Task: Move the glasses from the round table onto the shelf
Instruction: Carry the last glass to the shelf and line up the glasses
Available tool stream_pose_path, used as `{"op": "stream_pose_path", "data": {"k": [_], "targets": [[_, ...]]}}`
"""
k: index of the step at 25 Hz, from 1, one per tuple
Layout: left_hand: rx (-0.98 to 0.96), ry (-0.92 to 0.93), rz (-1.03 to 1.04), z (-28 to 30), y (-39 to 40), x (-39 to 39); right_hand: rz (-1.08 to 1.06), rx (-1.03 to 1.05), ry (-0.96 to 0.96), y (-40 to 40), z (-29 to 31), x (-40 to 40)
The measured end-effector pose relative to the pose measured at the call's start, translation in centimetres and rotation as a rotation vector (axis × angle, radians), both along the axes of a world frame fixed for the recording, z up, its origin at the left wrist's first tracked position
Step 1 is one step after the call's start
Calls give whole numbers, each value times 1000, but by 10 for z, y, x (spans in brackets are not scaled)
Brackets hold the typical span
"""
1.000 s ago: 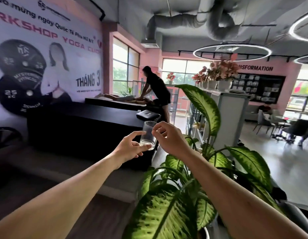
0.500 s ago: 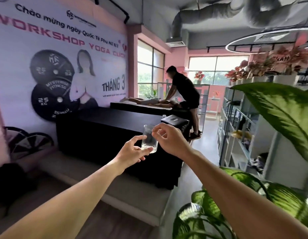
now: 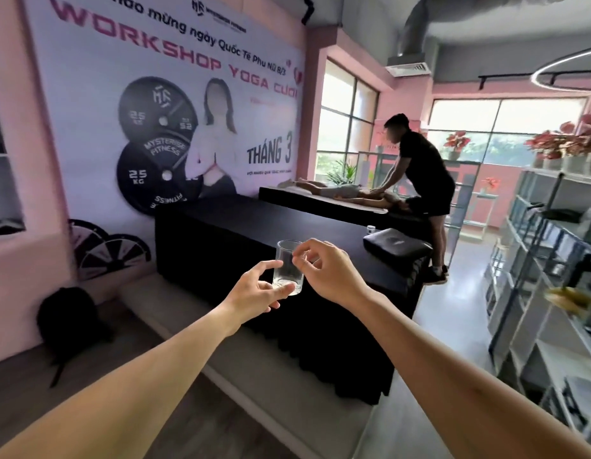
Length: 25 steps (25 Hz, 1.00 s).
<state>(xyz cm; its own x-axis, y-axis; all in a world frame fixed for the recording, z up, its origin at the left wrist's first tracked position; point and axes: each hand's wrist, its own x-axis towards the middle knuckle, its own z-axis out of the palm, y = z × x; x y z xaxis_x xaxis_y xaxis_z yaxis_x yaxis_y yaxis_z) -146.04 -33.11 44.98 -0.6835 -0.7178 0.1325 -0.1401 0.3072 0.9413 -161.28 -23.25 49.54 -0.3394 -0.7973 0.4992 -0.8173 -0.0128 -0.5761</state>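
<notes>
— Where can I pass?

— I see open floor [image 3: 459,313] running between the black-draped table [image 3: 287,326] on my left and the metal shelving [image 3: 535,260] on my right.

— What blocks me?

— Straight ahead, that table's near corner. Farther down the aisle a person in black [image 3: 423,180] stands at its far right edge, beside a black cushion [image 3: 395,246]. A backpack [image 3: 69,316] sits low by the left wall.

Pink walls. Large workshop banner [image 3: 175,104] on the left wall. Black-draped table [image 3: 271,233] directly below the banner. Tall windows [image 3: 348,124] right of the banner, daylit. Grey shelving [image 3: 549,260] opposite the banner, across a grey floor [image 3: 453,313].
</notes>
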Motion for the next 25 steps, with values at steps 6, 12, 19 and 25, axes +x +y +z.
{"op": "stream_pose_path", "data": {"k": [6, 12, 19, 25], "targets": [[-9, 15, 24, 0, -147, -24, 41, 34, 21, -149, 4, -25], [-1, 32, 53, 16, -294, -34, 57, 26, 6, -298, 20, -38], [-4, 6, 178, 5, -434, -12, 187, 49, 16, -453, 13, -25], [-51, -43, 333, -2, -570, 11, 351, 40, 20, -613, 3, -13]]}}
